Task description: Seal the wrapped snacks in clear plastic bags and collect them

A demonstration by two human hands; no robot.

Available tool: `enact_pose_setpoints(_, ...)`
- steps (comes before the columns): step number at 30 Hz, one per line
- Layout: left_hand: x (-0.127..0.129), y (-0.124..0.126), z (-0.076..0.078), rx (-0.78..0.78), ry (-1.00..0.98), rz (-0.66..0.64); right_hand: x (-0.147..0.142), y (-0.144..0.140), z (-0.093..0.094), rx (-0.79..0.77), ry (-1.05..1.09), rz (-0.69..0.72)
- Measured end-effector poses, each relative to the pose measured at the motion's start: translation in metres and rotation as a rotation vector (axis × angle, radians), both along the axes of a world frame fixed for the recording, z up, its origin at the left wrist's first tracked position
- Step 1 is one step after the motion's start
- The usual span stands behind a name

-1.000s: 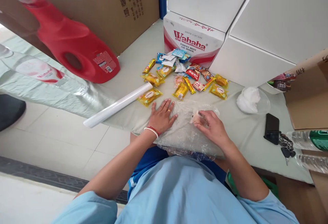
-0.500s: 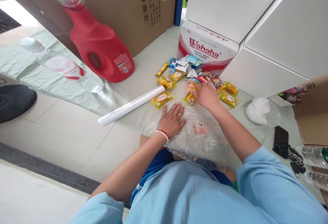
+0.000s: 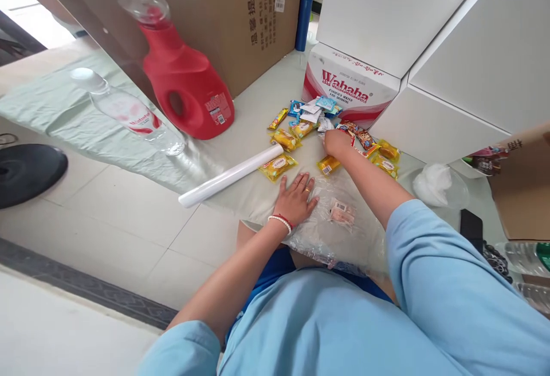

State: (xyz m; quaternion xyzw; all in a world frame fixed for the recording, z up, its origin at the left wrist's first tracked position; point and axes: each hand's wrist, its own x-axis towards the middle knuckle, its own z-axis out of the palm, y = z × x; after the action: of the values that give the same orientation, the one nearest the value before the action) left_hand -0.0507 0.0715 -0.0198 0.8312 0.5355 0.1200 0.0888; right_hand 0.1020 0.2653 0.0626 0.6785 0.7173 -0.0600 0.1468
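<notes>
My left hand (image 3: 295, 199) lies flat at the edge of a sheet of clear plastic film (image 3: 330, 244), fingers spread. On the film sits a small pink packet (image 3: 342, 213) with a barcode label. Farther out, my right hand (image 3: 338, 144) reaches into a heap of wrapped snacks, its fingers curled down and largely hidden, so what they hold cannot be made out. A yellow-wrapped snack (image 3: 328, 165) lies just under that hand. Around it are brown packets (image 3: 365, 140), white sachets (image 3: 311, 113) and more yellow packs (image 3: 278, 166).
A white roll (image 3: 230, 176) lies left of the snacks. Behind stand a red jug (image 3: 189, 83), a water bottle (image 3: 133, 117), a large cardboard box (image 3: 206, 26) and a Wahaha carton (image 3: 348, 86). At right are a bowl with a white bag (image 3: 433, 184) and a black phone (image 3: 471, 228).
My right hand has moved slightly farther into the snack heap and its fingers have curled in, covering a pink packet seen there before. The left hand stays flat. The view has shifted slightly.
</notes>
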Motion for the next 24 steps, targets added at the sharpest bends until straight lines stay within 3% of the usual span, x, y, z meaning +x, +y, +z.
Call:
enact_pose_setpoints(6,0.000,0.000,0.001,-0.004,0.000,0.002,0.009,-0.019,-0.005,0.041,0.062,-0.074)
enact_pose_setpoints(11,0.001,0.000,0.000,0.000,-0.006,0.003,0.017,-0.033,0.022,0.180,0.120,-0.108)
enact_pose_setpoints(14,0.000,0.000,0.000,-0.008,-0.017,0.004,0.047,-0.071,0.041,0.322,0.409,-0.067)
enact_pose_setpoints(16,0.000,0.000,0.000,-0.015,-0.023,0.002,0.073,-0.110,0.044,0.235,0.769,-0.065)
enact_pose_setpoints(19,-0.001,0.000,0.001,-0.018,-0.017,-0.001,0.108,-0.174,0.031,-0.097,1.145,-0.147)
enact_pose_setpoints(22,0.000,0.000,0.002,-0.015,0.007,-0.002,0.126,-0.217,0.006,-0.207,1.010,-0.169)
enact_pose_setpoints(24,0.000,0.001,0.002,-0.014,0.023,-0.006,0.128,-0.229,-0.007,-0.107,0.813,-0.155)
